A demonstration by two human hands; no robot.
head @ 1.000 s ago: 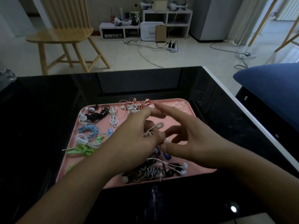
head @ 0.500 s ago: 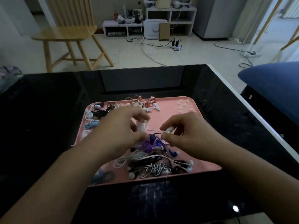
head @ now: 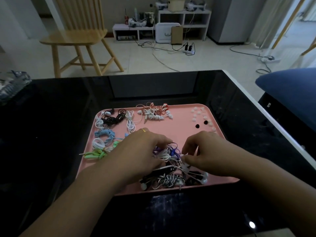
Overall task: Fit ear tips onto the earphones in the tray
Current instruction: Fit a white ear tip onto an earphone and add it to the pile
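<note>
Pink tray [head: 181, 127] on a dark glossy table [head: 51, 117], seen from the head camera. Far left of the tray: coiled earphones in blue [head: 105, 135], white [head: 98, 143] and green [head: 95, 153], with black [head: 112, 118] and white-and-orange [head: 153, 112] bundles along the far edge. Centre: the left hand [head: 142, 151], fingers curled down onto a tangle of white and purple earphones [head: 166, 152]; whether it pinches a cable or merely rests on the heap cannot be told. Just right of it: the right hand [head: 208, 152], thumb and forefinger closed in a pinch on a small white piece, apparently an earbud or tip, directly over the tangle. Near edge: a black-and-white striped bundle [head: 165, 180]. Far right corner: loose ear tips [head: 199, 113], mostly white, two black [head: 201, 124], lying well apart from both hands

Handling, as a judgement: the tips are probably soft, very light and easily flicked away, so each is best taken by its outer skirt between two fingertips; the earbud should be held by its rigid housing, not by the limp cable, which would drag neighbouring coils along
</note>
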